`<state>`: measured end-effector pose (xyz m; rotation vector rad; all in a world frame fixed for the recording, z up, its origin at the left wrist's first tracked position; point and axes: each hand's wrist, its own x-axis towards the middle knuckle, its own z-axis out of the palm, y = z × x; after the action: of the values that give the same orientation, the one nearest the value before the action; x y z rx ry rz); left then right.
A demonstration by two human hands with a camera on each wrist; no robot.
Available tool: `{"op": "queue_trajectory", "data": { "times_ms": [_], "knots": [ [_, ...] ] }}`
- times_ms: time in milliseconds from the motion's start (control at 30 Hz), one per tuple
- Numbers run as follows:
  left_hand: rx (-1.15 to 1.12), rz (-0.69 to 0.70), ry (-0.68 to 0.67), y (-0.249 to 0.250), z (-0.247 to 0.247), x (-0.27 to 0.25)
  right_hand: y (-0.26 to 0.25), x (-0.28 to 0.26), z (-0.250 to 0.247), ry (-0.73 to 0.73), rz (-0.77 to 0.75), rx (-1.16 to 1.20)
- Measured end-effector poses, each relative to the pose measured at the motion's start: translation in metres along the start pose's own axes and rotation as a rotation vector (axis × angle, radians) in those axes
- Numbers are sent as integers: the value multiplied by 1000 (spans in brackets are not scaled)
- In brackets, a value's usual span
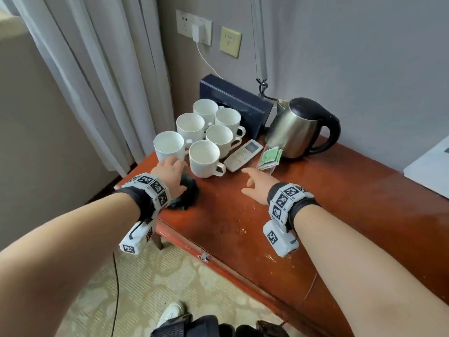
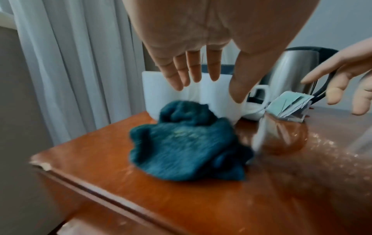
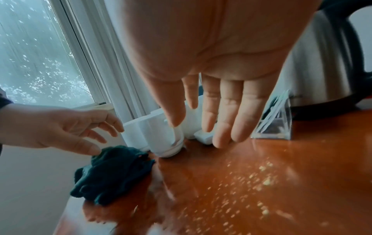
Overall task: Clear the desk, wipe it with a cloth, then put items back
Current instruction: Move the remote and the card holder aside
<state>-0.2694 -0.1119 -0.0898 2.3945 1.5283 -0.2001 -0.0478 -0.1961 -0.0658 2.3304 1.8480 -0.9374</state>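
A crumpled dark teal cloth (image 1: 187,193) (image 2: 185,143) (image 3: 112,171) lies on the red-brown desk (image 1: 315,203) near its left corner. My left hand (image 1: 170,176) (image 2: 201,71) hovers just above the cloth with straight fingers, holding nothing. My right hand (image 1: 252,183) (image 3: 211,111) is open above the desk, fingers pointing toward the white remote (image 1: 243,155). Several white cups (image 1: 206,142) cluster at the back left. A steel kettle (image 1: 296,128) stands at the back. Green tea packets in a clear holder (image 1: 270,158) sit beside the kettle.
A dark blue box (image 1: 233,103) stands behind the cups against the wall. Curtains (image 1: 97,69) hang to the left. Pale crumbs (image 3: 251,182) speckle the desk's middle. A white sheet (image 1: 430,171) lies at the far right. A cable (image 1: 116,288) trails over the carpet below.
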Motion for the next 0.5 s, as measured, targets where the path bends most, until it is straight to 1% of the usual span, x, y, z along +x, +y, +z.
{"op": "queue_trajectory", "data": {
  "times_ms": [100,200,367,500],
  "knots": [
    [13,14,-92,-34,14,2,-30,6,24,-53,49,5],
    [-82,43,-158,-51,25,5,-57,11,49,-59,73,50],
    [-244,128,-164,-56,27,7,-85,20,83,-44,117,169],
    [-445,251,-156,-43,30,-3,-91,13,92,1,140,357]
  ]
}}
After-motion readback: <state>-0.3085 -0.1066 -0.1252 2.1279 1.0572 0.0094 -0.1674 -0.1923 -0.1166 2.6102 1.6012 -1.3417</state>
